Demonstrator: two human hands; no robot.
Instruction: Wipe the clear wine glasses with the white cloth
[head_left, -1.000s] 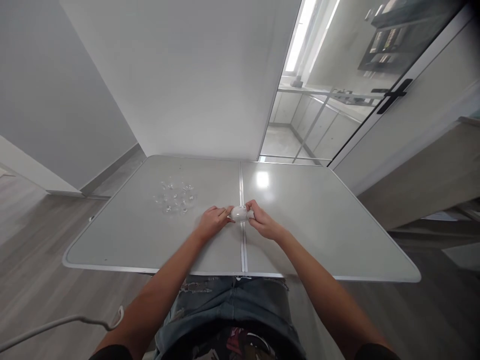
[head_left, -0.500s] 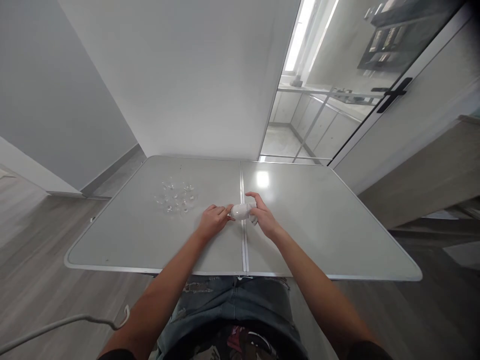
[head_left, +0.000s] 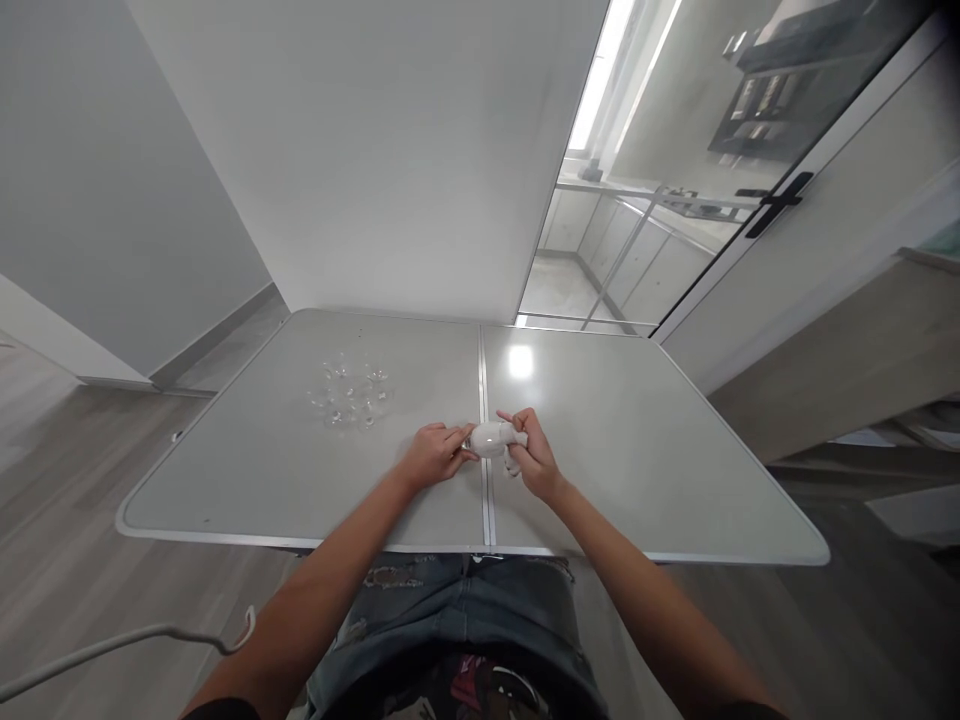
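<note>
Over the table's middle seam, a small clear glass [head_left: 489, 438] lies on its side in the air, white inside from a cloth that seems tucked into it. My left hand [head_left: 436, 455] is closed on the narrow left end of the glass, fingers pinched together. At the opposite end, my right hand [head_left: 537, 460] grips the white cloth [head_left: 513, 462], part of which hangs below the glass's mouth. The right index finger sticks out over the top. Left of my hands, a cluster of several clear glasses [head_left: 349, 392] stands on the tabletop; their exact shape is hard to make out.
The grey folding table [head_left: 645, 470] has a metal rim and a metal seam [head_left: 486, 500] down its centre. A white wall [head_left: 375, 160] rises behind it. To the right is a glass door with a black handle [head_left: 780, 204]. A pale cable [head_left: 165, 632] shows at lower left.
Both hands and the glass have shifted slightly toward me and to the right. My right hand has turned, its fingers curling more around the cloth at the glass's mouth.
</note>
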